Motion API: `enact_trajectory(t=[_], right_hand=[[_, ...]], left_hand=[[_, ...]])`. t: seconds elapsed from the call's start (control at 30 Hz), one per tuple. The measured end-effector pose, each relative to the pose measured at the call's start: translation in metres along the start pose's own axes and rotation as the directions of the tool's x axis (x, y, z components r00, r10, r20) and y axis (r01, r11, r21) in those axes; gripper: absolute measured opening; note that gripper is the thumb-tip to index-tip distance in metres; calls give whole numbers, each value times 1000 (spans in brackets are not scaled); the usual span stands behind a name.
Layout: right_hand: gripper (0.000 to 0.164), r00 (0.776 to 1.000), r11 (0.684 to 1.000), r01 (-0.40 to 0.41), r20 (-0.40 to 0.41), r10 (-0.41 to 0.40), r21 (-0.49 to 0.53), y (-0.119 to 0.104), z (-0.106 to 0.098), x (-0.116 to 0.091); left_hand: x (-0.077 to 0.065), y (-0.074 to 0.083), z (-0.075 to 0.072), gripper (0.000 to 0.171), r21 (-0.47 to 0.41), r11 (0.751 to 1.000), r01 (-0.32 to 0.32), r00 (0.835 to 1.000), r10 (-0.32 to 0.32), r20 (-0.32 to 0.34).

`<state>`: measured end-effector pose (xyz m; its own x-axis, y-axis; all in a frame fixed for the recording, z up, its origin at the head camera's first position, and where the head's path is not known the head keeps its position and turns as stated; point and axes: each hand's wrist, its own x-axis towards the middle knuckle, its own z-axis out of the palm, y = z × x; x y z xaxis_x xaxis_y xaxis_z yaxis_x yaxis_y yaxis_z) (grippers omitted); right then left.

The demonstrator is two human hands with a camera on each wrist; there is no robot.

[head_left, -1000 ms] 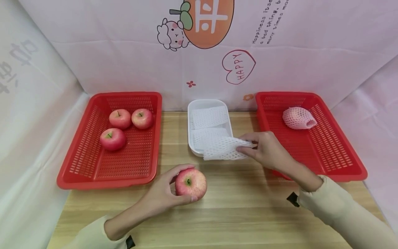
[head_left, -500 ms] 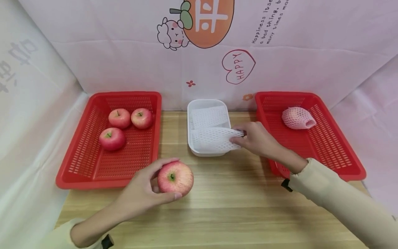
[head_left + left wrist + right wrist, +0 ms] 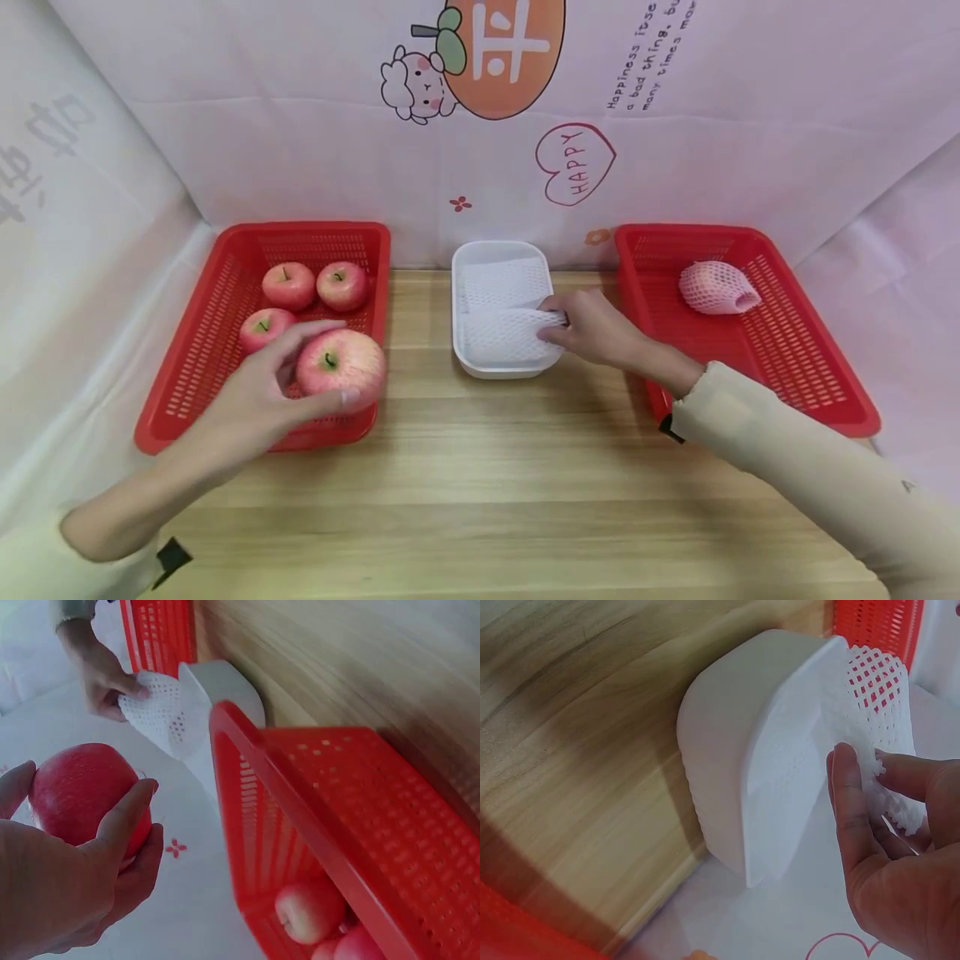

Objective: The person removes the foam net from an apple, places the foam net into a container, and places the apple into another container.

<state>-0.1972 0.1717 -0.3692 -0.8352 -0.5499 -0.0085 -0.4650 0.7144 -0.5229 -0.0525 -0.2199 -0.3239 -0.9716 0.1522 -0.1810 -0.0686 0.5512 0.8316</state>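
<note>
My left hand (image 3: 258, 400) grips a red-and-yellow apple (image 3: 342, 367) above the near right corner of the left red basket (image 3: 180, 367). In the left wrist view the fingers and thumb curl round the same apple (image 3: 82, 791). Several inches right, my right hand (image 3: 592, 329) pinches the end of a white foam net sleeve (image 3: 506, 335) over the white tub (image 3: 504, 372). The right wrist view shows thumb and fingertips closed on the bunched sleeve (image 3: 877, 690) at the tub's (image 3: 727, 727) opening. Another flat foam net (image 3: 504, 283) lies in the tub.
Three more apples sit in the left basket, one (image 3: 258, 327) partly behind my left hand. The right red basket (image 3: 810, 350) holds an apple in a foam net (image 3: 717, 287). A white printed cloth (image 3: 300, 150) stands behind the wooden table (image 3: 480, 500).
My left hand has carried the apple left and away from me, to over the left basket. My right hand has moved left with the foam net, lowering it back over the tub.
</note>
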Motion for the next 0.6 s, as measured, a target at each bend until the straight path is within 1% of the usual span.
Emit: enact_trajectory(t=[0.1,0.23,0.33,0.4,0.5,0.6], right_hand=[[31,1000,1000,-4,17,4,-25,-1,5,4],[31,999,998,1,48,2,-58,0,13,8],[35,998,997,-1,64,6,-80,0,16,9],[38,998,996,-10,64,15,-87,0,17,10],[41,997,995,-27,64,33,-100,0,18,12],[41,996,991,-35,78,45,-127,1,19,16]], left_hand=[[6,-4,-10,82,-12,999,31,1000,-31,5],[16,-11,-18,87,-7,998,63,998,-63,1],[24,-17,-22,92,28,996,88,996,-88,1],[30,-20,-25,95,40,993,110,994,-111,11],[41,-26,-29,99,58,990,126,991,-128,25],[51,-32,-32,103,79,986,146,988,-150,41]])
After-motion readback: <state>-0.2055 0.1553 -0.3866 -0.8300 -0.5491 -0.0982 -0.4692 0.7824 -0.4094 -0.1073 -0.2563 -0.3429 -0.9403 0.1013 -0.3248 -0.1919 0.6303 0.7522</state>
